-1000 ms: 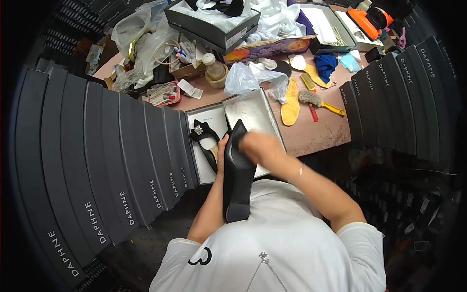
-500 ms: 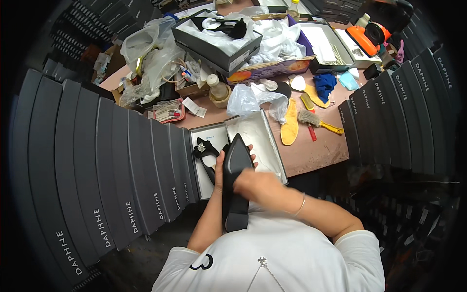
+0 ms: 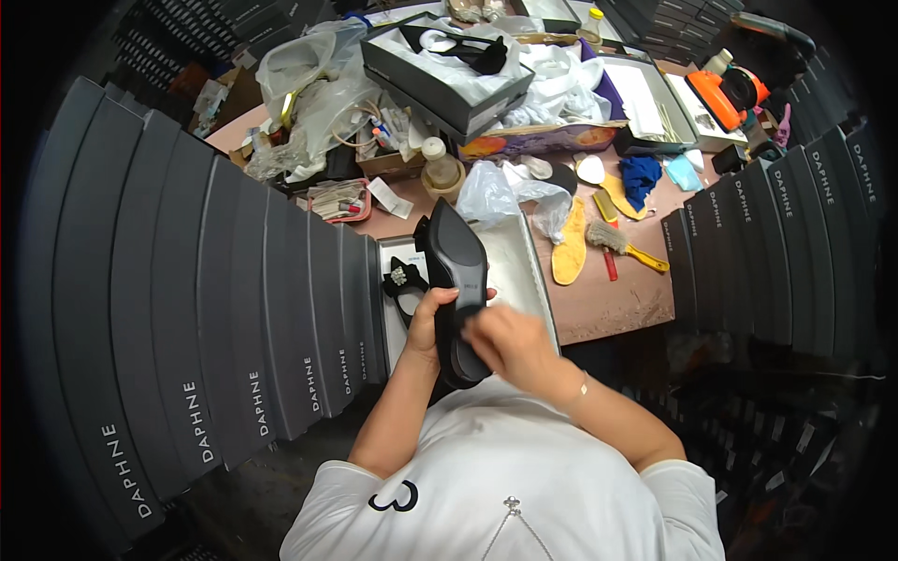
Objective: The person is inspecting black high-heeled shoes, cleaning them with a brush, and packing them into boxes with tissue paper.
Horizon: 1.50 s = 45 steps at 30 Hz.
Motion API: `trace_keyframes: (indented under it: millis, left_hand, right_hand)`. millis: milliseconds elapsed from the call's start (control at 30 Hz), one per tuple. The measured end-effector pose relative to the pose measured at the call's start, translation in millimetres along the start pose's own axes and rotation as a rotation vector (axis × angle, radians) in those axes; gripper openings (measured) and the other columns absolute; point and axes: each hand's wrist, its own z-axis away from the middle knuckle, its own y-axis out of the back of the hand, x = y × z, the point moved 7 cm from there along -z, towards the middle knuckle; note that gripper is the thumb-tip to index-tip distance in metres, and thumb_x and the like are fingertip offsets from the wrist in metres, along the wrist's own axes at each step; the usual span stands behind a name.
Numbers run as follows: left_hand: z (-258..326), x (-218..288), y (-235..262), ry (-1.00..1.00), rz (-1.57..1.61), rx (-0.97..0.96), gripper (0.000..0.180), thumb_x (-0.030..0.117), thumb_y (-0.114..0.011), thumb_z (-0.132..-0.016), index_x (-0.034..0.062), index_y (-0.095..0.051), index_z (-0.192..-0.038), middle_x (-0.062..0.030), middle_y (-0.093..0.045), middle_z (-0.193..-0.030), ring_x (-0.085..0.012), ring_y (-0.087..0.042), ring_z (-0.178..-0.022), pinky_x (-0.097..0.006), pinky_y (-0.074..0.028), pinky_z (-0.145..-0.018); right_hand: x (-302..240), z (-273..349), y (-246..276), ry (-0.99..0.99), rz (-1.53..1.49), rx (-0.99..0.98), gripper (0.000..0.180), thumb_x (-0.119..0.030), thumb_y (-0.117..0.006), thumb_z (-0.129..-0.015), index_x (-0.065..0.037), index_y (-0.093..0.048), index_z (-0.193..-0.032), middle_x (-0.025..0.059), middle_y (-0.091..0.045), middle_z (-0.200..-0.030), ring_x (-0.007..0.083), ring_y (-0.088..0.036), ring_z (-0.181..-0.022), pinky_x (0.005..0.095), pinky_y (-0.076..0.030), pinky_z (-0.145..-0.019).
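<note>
Holding the shoe (image 3: 460, 245) sole up, with toe over the box (image 3: 542, 290) and toward the far edge of the table (image 3: 617, 304); gripping mid-length with the left hand (image 3: 429, 324); bunching the right hand (image 3: 514, 346) nearer the heel, too blurred to tell around what.

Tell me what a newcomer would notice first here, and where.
Likely the black pointed-toe shoe at the centre, its sole facing the camera, gripped by the left hand with the blurred right hand beside it. Next, the dark grey shoeboxes massed on both sides, and the bright orange device at the upper right.
</note>
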Motion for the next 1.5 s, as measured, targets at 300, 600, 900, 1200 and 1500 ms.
trace_keyframes:
  millis: [300,600,900,1200,1500]
  left_hand:
    - [-2.5,26.9,2.4,-0.192,-0.169,0.155,0.046,0.024,-0.057,-0.079,-0.0037,-0.052,-0.116,-0.0197,-0.065,-0.099,-0.0246,-0.065,-0.08,-0.036,-0.058,-0.067]
    - [-2.2,59.7,-30.6,-0.643,-0.681,0.3,0.059,0.008,-0.063,-0.079,0.0063,-0.038,-0.132,-0.0092,-0.056,-0.108,-0.017,-0.062,-0.085,-0.029,-0.053,-0.076]
    - [-7.8,66.1,9.8,-0.436,-0.301,0.372,0.034,0.021,-0.059,-0.083,0.0022,-0.053,-0.111,-0.0153,-0.064,-0.09,-0.0232,-0.063,-0.069,-0.036,-0.055,-0.062]
    - [-22.3,34.8,-29.2,-0.208,0.087,-0.073,0.062,0.031,-0.052,-0.082,-0.0011,-0.041,-0.134,-0.0144,-0.061,-0.103,-0.0245,-0.061,-0.083,-0.035,-0.052,-0.08]
    - [-33.5,27.0,7.8,-0.573,-0.912,0.24,0.07,0.021,-0.07,-0.081,-0.0008,-0.035,-0.137,-0.0203,-0.054,-0.122,-0.0294,-0.057,-0.106,-0.039,-0.049,-0.087]
  right_hand:
    - [2.5,14.2,-7.6,-0.058,-0.082,-0.007,0.013,-0.009,-0.068,-0.079,-0.005,-0.056,-0.083,0.0114,-0.055,-0.075,0.0305,-0.06,-0.067,0.0367,-0.047,-0.057]
    - [14.2,-14.6,-14.1,0.026,0.106,0.051,0.023,-0.004,-0.07,-0.073,-0.006,-0.058,-0.093,0.01,-0.058,-0.087,0.0292,-0.06,-0.076,0.0366,-0.049,-0.064]
    - [-1.8,20.1,21.3,0.151,0.106,0.13,0.022,-0.007,-0.063,-0.068,-0.007,-0.063,-0.09,0.0031,-0.06,-0.087,0.0193,-0.055,-0.072,0.0322,-0.044,-0.06]
    - [64.3,32.5,11.4,-0.307,-0.23,0.215,0.016,-0.004,-0.062,-0.085,0.0,-0.06,-0.101,0.0087,-0.061,-0.092,0.019,-0.059,-0.08,0.029,-0.048,-0.072]
    - [115.3,93.6,29.2,-0.802,-0.462,0.067,0.014,-0.005,-0.064,-0.086,0.001,-0.061,-0.098,0.0028,-0.063,-0.083,0.0079,-0.057,-0.077,0.0232,-0.047,-0.071]
